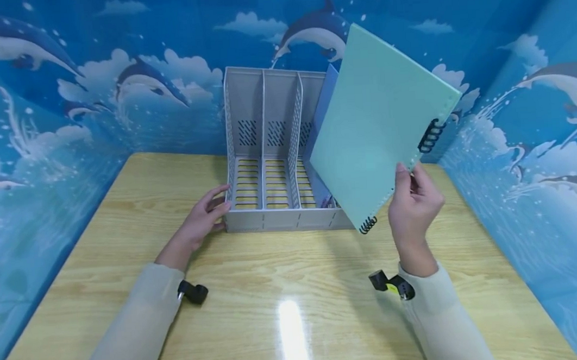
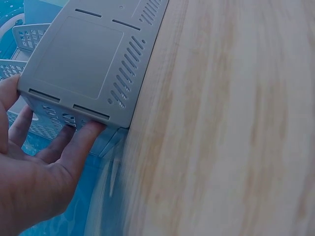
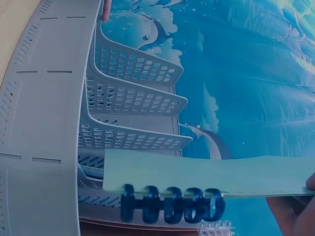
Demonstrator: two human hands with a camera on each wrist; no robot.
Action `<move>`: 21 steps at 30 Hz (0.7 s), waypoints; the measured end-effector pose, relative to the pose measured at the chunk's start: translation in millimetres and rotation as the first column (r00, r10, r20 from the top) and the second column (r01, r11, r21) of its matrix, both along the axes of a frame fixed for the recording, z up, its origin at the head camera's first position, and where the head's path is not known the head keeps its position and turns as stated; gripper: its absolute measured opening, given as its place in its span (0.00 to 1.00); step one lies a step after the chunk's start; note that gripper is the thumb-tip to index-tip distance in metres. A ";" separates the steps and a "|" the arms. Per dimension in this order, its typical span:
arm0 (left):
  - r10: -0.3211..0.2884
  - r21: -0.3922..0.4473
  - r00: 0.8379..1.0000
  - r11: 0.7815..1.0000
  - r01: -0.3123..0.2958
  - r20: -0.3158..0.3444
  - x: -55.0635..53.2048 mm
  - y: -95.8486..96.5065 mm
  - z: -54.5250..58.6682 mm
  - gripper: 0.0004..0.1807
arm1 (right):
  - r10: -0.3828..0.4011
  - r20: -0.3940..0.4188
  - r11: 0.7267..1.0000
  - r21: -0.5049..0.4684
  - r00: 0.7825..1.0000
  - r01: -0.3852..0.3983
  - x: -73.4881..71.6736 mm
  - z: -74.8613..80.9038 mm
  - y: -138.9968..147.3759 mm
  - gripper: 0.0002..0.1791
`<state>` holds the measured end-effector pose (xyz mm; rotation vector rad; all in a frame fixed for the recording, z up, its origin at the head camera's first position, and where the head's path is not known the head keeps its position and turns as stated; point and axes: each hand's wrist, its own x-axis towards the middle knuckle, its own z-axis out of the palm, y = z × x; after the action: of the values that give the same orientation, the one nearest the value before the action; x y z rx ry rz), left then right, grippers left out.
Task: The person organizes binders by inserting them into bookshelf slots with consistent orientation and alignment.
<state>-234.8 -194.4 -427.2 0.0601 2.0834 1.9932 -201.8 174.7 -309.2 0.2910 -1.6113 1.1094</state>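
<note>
My right hand (image 1: 414,203) pinches a mint-green loose-leaf notebook (image 1: 383,120) by its bound edge, between two sets of black binder rings (image 1: 431,136). The notebook is tilted in the air, over the right end of a grey file organizer (image 1: 281,219). Its lower left part hides some of the organizer's right side. In the right wrist view, the notebook (image 3: 211,172) appears nearly edge-on beside the dividers. My left hand (image 1: 204,217) grips the organizer's front left corner; the left wrist view shows the fingers (image 2: 81,147) against its perforated side wall.
A blue notebook or folder (image 1: 320,118) stands in a right-hand compartment, partly hidden. Clear rings (image 3: 216,228) show low in the right wrist view. The organizer stands on a wooden table (image 1: 255,290), against a blue dolphin-patterned wall (image 1: 168,121). Another wall rises at right.
</note>
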 end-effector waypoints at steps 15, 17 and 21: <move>0.018 -0.019 1.000 1.000 -0.018 0.010 -3.3 3.4 -1.0 0.32 | 0.022 -0.014 1.000 -0.012 1.000 -0.022 -27.2 -2.2 -21.6 0.19; 0.021 -0.018 1.000 1.000 -0.021 0.014 -2.5 3.0 -0.5 0.32 | 0.018 -0.018 1.000 -0.024 1.000 -0.018 -32.7 -3.5 -25.6 0.17; 0.021 -0.013 1.000 1.000 -0.021 0.015 -0.6 2.0 0.1 0.33 | 0.014 -0.020 0.999 -0.040 1.000 -0.015 -42.6 -5.5 -33.1 0.17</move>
<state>-235.4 -192.4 -427.2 0.0206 2.0959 1.9855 -244.3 141.5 -314.8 0.2871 -1.5700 1.1452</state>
